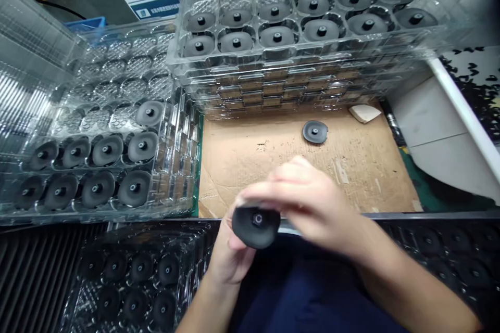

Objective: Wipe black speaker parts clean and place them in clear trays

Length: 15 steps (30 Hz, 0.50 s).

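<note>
Dark shirt [312, 291] showed just under both hands. The left hand [230, 255] held a black rubber disc [255, 226] from below, and the right hand [308, 203] pinched its top edge with fingers pressed together. Another disc [314, 131] lay alone on a brown cardboard sheet [242, 177]. Clear plastic trays [273, 88] full of discs stood stacked ahead and to the left, and a dark tray [89, 270] sat near the left arm
</note>
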Tool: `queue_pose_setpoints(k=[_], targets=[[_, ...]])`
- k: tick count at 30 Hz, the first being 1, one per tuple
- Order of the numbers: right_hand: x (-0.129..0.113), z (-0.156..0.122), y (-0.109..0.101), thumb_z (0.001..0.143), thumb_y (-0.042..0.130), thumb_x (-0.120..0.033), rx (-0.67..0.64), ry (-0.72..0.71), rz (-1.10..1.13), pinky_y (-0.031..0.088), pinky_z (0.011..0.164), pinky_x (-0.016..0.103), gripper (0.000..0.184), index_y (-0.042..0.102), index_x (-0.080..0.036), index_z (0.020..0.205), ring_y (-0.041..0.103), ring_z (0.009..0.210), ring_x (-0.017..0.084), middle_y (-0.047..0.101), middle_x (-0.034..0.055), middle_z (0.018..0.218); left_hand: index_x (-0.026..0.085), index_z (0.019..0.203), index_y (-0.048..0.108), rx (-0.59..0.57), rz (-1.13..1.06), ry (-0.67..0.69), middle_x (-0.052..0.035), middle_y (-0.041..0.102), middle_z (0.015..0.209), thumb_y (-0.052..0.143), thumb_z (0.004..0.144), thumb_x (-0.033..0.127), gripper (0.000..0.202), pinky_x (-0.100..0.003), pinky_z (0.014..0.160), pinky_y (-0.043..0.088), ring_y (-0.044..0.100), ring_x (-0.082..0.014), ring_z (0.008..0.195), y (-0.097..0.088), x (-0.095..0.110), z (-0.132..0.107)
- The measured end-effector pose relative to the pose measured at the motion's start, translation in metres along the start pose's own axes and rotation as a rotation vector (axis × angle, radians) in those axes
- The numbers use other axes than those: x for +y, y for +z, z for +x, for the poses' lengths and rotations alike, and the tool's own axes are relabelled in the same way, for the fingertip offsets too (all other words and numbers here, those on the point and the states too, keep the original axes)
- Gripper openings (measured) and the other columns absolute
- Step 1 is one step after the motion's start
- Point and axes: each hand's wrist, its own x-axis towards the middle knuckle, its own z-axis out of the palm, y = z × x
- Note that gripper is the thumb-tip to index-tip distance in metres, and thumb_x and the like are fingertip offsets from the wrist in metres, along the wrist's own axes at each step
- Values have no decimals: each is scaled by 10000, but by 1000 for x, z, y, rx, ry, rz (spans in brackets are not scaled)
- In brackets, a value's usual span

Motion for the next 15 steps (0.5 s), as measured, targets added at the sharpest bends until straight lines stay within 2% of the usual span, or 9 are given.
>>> queue_pose_setpoints(k=[2, 4, 7, 10, 12, 15], targets=[[17, -13, 0, 934, 480, -175, -54, 209, -11, 374, 675, 270, 221, 661, -210, 1057, 579, 739, 126, 693, 9, 839, 345, 1091, 668, -50, -38, 59, -10, 697, 1149, 819, 494, 518, 640, -385, 1013, 433, 629, -270, 1087, -2, 4, 1], [33, -33, 10, 921, 518, -192, -123, 333, -15, 393, 675, 264, 218, 656, -225, 1087, 590, 745, 137, 693, 14, 831, 383, 1070, 672, -69, -66, 96, 11, 672, 1215, 803, 521, 511, 578, -363, 1021, 426, 627, -244, 1101, -3, 8, 0], [48, -63, 38, 909, 537, -201, -218, 387, 12, 405, 661, 273, 210, 680, -234, 1059, 608, 720, 150, 695, 16, 784, 383, 1047, 684, -77, -88, 97, 30, 696, 1163, 787, 557, 497, 513, -325, 968, 467, 641, -222, 1071, 1, 12, 1], [47, -72, 53, 884, 558, -186, -227, 394, -10, 394, 639, 289, 176, 711, -226, 961, 616, 687, 164, 691, 12, 727, 373, 1047, 686, -103, -99, 67, 40, 707, 1131, 782, 600, 454, 465, -262, 878, 508, 661, -189, 1013, 5, 12, 3], [35, -61, 45, 908, 520, -208, -162, 425, -32, 403, 641, 295, 201, 692, -216, 1013, 611, 699, 166, 692, 22, 761, 360, 1052, 686, -100, -85, 75, 34, 703, 1137, 781, 620, 431, 448, -243, 874, 508, 656, -185, 1024, 7, 11, 4], [4, -33, 22, 932, 485, -233, 145, 427, -13, 433, 640, 281, 233, 642, -191, 1097, 600, 737, 152, 699, 44, 886, 352, 1062, 681, -55, -75, 119, 28, 706, 1118, 807, 577, 433, 508, -252, 894, 508, 655, -194, 1023, 11, 8, 5]])
